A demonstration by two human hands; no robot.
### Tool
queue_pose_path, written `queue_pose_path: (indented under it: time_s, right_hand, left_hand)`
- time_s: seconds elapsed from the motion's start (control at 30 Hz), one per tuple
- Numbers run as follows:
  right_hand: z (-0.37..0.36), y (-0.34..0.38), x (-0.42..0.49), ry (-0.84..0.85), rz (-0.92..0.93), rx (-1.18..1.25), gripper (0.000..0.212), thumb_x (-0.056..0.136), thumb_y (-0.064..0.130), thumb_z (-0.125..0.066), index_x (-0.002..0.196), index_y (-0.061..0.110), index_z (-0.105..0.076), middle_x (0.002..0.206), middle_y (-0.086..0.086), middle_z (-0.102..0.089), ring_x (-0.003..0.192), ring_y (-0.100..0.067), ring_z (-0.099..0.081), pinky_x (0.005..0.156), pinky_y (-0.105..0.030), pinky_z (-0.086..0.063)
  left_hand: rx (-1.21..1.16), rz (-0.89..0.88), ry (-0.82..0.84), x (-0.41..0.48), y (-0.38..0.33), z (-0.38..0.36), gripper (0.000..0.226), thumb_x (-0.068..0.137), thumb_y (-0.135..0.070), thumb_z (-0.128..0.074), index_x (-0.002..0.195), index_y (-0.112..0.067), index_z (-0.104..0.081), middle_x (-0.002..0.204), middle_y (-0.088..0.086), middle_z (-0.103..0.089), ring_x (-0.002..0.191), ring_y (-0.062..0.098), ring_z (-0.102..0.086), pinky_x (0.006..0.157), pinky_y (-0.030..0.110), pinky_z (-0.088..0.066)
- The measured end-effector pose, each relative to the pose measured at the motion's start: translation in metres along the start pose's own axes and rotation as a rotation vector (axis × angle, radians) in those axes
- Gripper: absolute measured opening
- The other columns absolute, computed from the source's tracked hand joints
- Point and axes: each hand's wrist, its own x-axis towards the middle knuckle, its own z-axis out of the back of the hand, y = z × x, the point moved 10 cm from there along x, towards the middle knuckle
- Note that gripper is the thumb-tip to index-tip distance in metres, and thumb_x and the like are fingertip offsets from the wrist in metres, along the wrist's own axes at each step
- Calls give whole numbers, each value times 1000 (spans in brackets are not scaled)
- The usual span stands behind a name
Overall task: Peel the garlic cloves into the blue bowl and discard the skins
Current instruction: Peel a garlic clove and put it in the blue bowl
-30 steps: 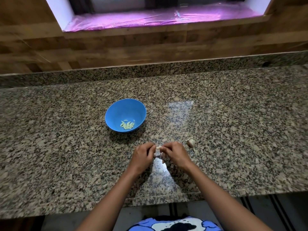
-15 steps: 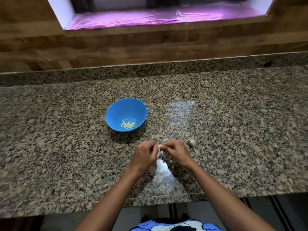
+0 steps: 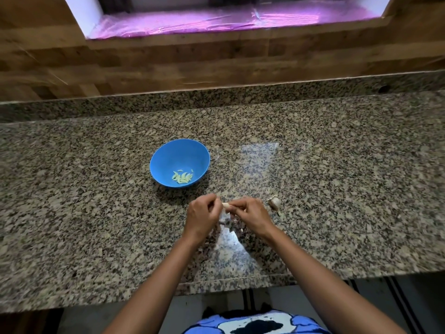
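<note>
Garlic clove (image 3: 226,205) sits between my two hands, raised a little above the granite counter (image 3: 337,177). On my feed the left hand (image 3: 201,218) has its fingers curled in and its fingertips pinch the clove's left end. The right hand (image 3: 252,214) is curled the same way and pinches the right end, so both hands are closed on the one clove with their knuckles almost meeting. A pale scrap hangs just under the clove, between the hands; it is too blurred for me to say whether it is skin.

Beyond the left hand and slightly to its left stands the blue bowl (image 3: 179,155), upright on the counter and apart from both hands. A small heap of peeled cloves (image 3: 182,177) lies at its bottom, on the side nearest the hands.

Just to the right of the right hand, close to its knuckles but not touching, a garlic piece (image 3: 275,203) lies on the stone with its papery skin on and a short stem pointing toward me.

Far beyond both hands a wood-panelled wall (image 3: 216,61) rises behind the counter, with a pink sheet (image 3: 216,20) on the ledge above it.
</note>
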Motion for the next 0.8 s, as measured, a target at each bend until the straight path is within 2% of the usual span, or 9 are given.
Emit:
queue_pose_path:
  time_s: [0.07, 0.13, 0.2, 0.27, 0.4, 0.5, 0.63, 0.7, 0.8]
  right_hand:
    - [0, -7, 1, -21, -14, 16, 11, 82, 48, -59, 77, 41, -67, 78, 7, -69, 71, -18, -60, 70, -45, -52]
    - [2, -11, 0, -39, -22, 41, 19, 80, 53, -58, 85, 38, -69, 84, 7, -70, 77, -17, -62, 73, -44, -54]
    - [-1, -11, 0, -17, -35, 35, 11, 84, 43, -60, 84, 38, -70, 80, 6, -69, 68, -17, -57, 67, -34, -48]
    - [6, -6, 3, -60, -22, 95, 15, 86, 35, -61, 76, 44, -68, 71, 7, -68, 64, -27, -55, 62, -36, -42]
    - [24, -18, 6, -104, -66, 16, 11, 86, 38, -61, 79, 36, -70, 87, 13, -71, 71, -25, -62, 57, -31, -45]
    - [13, -27, 3, -72, -57, 74, 13, 86, 29, -64, 80, 25, -74, 78, 5, -72, 66, -18, -62, 63, -39, -50]
    - [7, -22, -1, -71, -14, 126, 13, 86, 23, -66, 75, 22, -74, 67, 10, -68, 60, -4, -57, 61, -30, -45]
    - [4, -23, -4, -65, -25, 147, 18, 88, 26, -64, 72, 26, -72, 63, 14, -67, 55, 1, -55, 59, -28, -45]
    - [-4, -22, -6, -23, -41, 163, 14, 90, 25, -60, 87, 22, -74, 74, 8, -71, 62, -1, -60, 60, -26, -47]
  left_hand:
    - [-21, 26, -2, -1, 2, -3, 27, 93, -7, -51, 67, -14, -53, 56, -6, -48, 47, 5, -40, 43, 15, -33]
    - [-39, -1, 28, -3, -4, -7, 25, 93, -7, -51, 69, -13, -56, 57, -6, -49, 47, 5, -41, 42, 15, -34]
    - [-55, 59, -5, -2, 5, -4, 25, 93, -7, -51, 69, -14, -56, 56, -5, -50, 48, 7, -43, 42, 15, -35]
    - [-81, 117, -43, -8, 20, -3, 31, 93, -6, -51, 64, -18, -52, 54, -4, -48, 47, 8, -41, 42, 12, -33]
    - [-162, 145, -49, -18, 25, -8, 23, 93, -13, -55, 71, -14, -61, 57, -4, -55, 47, 1, -44, 46, 12, -35]
    - [-163, 218, 6, -3, 38, -8, 8, 87, -18, -66, 85, -15, -74, 74, -5, -70, 65, 4, -61, 61, 20, -49]
    - [-206, 277, 63, -10, 49, -19, 18, 81, -6, -70, 97, -13, -75, 94, -1, -73, 86, 5, -66, 82, 16, -51]
    - [-294, 276, 31, -13, 42, -18, 23, 86, -3, -63, 105, -13, -72, 102, -2, -72, 90, 5, -65, 85, 22, -53]
    - [-407, 218, 87, -9, 23, -21, 22, 86, -7, -65, 106, -11, -71, 101, -4, -70, 92, 2, -64, 81, 14, -51]
